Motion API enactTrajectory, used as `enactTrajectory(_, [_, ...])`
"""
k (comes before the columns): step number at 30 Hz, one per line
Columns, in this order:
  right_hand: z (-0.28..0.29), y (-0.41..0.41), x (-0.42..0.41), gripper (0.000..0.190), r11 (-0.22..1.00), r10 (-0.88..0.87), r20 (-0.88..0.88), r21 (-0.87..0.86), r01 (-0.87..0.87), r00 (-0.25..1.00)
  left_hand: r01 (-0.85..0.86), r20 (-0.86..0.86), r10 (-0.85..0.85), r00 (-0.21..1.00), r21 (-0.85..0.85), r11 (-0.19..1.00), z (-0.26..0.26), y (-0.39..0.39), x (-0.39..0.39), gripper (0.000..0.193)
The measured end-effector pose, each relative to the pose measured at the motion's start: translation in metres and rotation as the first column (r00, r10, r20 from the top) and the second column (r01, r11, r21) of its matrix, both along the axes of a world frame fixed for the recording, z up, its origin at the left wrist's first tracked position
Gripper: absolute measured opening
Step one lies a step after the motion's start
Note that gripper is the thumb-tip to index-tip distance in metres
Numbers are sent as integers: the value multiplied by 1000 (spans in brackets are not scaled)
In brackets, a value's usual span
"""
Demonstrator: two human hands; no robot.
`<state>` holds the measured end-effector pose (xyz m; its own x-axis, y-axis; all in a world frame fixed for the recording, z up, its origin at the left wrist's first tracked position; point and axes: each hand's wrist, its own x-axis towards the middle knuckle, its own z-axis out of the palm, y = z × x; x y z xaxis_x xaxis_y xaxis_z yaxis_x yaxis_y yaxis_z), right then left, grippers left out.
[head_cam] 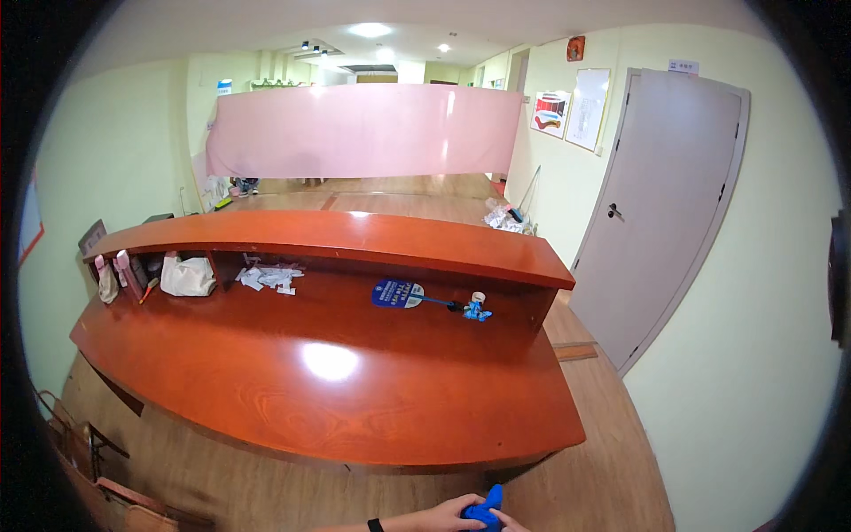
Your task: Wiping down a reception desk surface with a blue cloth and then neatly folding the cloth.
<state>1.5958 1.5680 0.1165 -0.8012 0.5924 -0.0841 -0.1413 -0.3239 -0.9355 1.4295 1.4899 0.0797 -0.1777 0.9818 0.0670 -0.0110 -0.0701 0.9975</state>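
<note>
At the bottom edge of the view, my left hand (459, 516), with a dark band on the wrist, grips a bunched blue cloth (488, 511). One end of the cloth sticks up above the fingers. From the right, my right hand (510, 521) presses a finger against the same cloth; most of that hand is cut off by the frame. Both hands are in front of the near edge of a glossy reddish-brown wooden desk (425, 412), near its right corner.
Under the raised shelf (346, 229) lie a cream fabric bag (189, 276), paper scraps (269, 276), a blue hand fan (397, 293), a tape roll (479, 296) and a crumpled blue wrapper (477, 311). A chair (136, 495) stands at lower left, a door (665, 206) at right, a pink curtain (365, 130) beyond.
</note>
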Motion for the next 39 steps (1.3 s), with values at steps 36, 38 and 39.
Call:
enactTrajectory(36, [30, 91, -130, 37, 921, -316, -106, -273, 279, 943, -769, 288, 748, 598, -59, 637, 71, -21, -177, 15])
enactTrajectory(38, [20, 97, -148, 38, 888, -384, -157, -332, 318, 910, -803, 345, 773, 533, -82, 590, 65, -26, -197, 27])
enactTrajectory(39, [17, 100, -156, 39, 869, -420, -175, -359, 340, 890, -824, 299, 801, 519, -75, 562, 57, -27, -203, 27])
